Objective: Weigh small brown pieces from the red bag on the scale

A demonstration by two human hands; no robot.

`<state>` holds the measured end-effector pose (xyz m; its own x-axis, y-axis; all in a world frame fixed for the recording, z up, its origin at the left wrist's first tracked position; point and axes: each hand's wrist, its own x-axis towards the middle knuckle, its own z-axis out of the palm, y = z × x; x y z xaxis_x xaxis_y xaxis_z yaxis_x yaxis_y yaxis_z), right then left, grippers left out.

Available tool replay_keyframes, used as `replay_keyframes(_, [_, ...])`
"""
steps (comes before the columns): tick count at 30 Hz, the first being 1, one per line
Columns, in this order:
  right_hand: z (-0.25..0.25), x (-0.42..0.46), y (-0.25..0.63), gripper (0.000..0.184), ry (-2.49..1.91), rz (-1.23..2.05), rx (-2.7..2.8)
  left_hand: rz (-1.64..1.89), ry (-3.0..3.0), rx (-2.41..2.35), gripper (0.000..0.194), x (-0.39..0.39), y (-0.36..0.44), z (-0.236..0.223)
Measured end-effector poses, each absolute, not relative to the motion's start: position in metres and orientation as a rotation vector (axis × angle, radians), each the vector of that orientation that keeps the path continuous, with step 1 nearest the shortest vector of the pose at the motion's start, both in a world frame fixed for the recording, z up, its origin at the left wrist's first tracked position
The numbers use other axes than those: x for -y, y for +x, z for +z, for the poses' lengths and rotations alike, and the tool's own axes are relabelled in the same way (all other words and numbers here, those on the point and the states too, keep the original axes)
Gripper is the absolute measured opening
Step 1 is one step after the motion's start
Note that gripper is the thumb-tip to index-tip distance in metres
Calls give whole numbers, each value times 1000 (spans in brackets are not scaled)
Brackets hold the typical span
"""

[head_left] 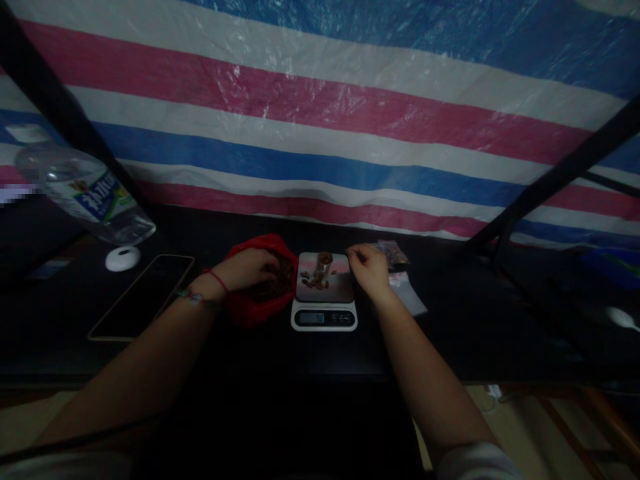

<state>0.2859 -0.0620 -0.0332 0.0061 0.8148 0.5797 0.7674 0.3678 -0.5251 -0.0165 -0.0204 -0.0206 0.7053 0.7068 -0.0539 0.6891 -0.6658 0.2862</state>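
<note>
My left hand point(251, 268) reaches into a red plastic bag point(250, 313) of small brown pieces point(284, 272), its fingers curled down among them. The fingertips are partly hidden, so what they grip cannot be made out. Right of the bag stands a white kitchen scale point(296, 322) with a lit display. On its plate are a small clear cup point(323, 267) with brown pieces in it and several loose brown pieces point(316, 284) around it. My right hand point(369, 268) is beside the plate's right edge, fingers bent together; anything between them is too small to tell.
Behind my right hand lie a small clear packet of brown bits point(395, 252) and a pale plastic bag point(409, 295). To the left are a phone point(143, 300), a white rounded case point(123, 259) and a plastic bottle point(93, 190). A white spoon point(623, 318) lies far right. Striped sheeting point(320, 140) hangs behind.
</note>
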Motion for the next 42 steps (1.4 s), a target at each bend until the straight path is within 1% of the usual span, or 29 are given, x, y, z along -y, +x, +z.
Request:
replay_keyframes(4, [-34, 62, 286, 19, -1387, 73, 1754, 101, 2639, -1107, 21, 20, -16, -18])
replay_keyframes(8, [-34, 62, 286, 19, -1379, 72, 1758, 138, 2648, -1160, 26, 21, -16, -13])
replay_keyframes(21, [-35, 61, 287, 19, -1370, 77, 1769, 93, 2647, -1106, 23, 25, -13, -14])
replay_keyframes(28, [-36, 62, 286, 18, -1384, 77, 1769, 269, 2686, -1219, 23, 31, -13, 1])
replay_keyframes(34, [-36, 61, 286, 19, -1380, 71, 1772, 501, 2724, -1028, 19, 48, 17, 4])
replay_keyframes(38, [-36, 60, 287, 20, -1387, 79, 1771, 488, 2748, -900, 19, 57, 40, -2])
replay_keyframes(42, [-37, 61, 287, 20, -1381, 73, 1762, 479, 2778, -847, 20, 58, 47, -8])
